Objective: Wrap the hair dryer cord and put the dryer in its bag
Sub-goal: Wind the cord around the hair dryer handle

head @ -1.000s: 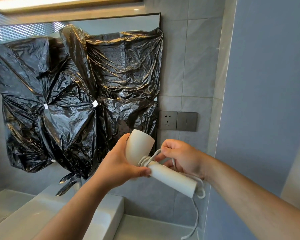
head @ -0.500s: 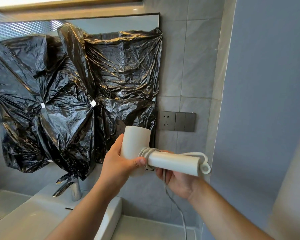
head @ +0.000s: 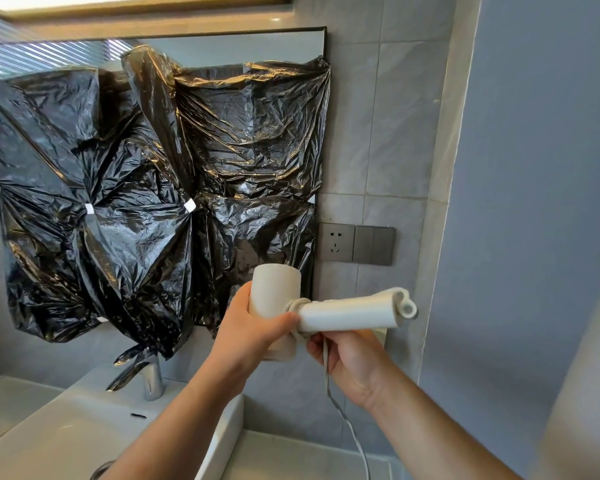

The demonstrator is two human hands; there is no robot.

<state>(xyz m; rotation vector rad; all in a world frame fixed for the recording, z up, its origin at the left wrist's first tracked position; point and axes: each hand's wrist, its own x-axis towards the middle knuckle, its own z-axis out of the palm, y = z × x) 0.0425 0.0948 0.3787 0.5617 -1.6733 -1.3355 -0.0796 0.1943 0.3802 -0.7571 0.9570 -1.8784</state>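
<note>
Cord (head: 296,304) is coiled in several white turns round the hair dryer (head: 347,313) where its handle meets the barrel. From there it drops behind the handle, across the right hand (head: 357,365), and hangs slack toward the bottom of the view. The dryer is held in the air, carried by nothing but the two hands, above the right edge of the white basin (head: 66,431) and the pale countertop (head: 291,459) beside it. Its barrel stands upright with the open mouth up, and its handle points level to the right. The left hand (head: 253,337) is wrapped round the barrel - thumb in front, touching the coils, fingers hidden behind. The right hand sits just beneath the handle, palm toward the camera, its fingers curled up round the cord. A chrome faucet (head: 151,379) rises at the basin's back edge. Crumpled black plastic bags (head: 136,220) cover most of the mirror (head: 239,46) behind it. On the tiled wall just right of the mirror, above the dryer handle, sit a grey socket (head: 336,242) and a switch plate (head: 374,244) - side by side and touching.
</note>
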